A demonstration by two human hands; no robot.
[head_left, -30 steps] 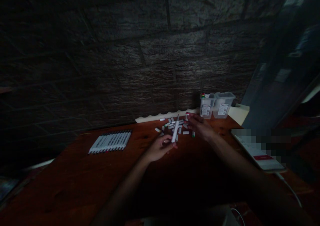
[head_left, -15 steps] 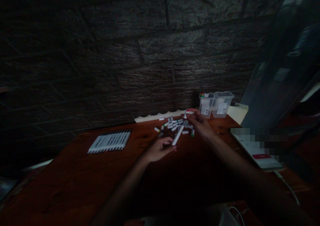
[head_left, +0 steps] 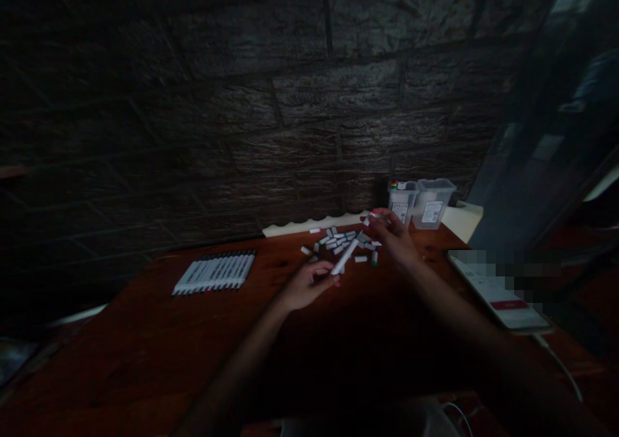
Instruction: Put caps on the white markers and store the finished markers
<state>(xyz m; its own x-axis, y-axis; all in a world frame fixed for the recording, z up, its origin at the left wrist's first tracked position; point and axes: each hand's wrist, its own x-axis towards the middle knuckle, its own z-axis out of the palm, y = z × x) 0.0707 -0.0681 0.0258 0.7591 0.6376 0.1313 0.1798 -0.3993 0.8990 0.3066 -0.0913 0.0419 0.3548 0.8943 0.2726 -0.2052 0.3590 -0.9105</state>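
My left hand is closed around the lower end of a white marker, which slants up to the right with its upper end uncapped. Just beyond that end, my right hand pinches a small white marker cap with a pink-red end, apart from the marker. Behind and below the marker lies a loose pile of caps, mostly white with coloured ends. One cap with a green end lies at the pile's right side. The marker hides part of the pile.
A row of white markers lies side by side on the wooden table to the left. Two clear plastic containers stand at the back right by the brick wall. A tablet with a cable lies at the right edge.
My right hand has moved slightly up and right with the cap, widening the gap to the marker. My left hand still holds the marker, and the view has shifted a little.
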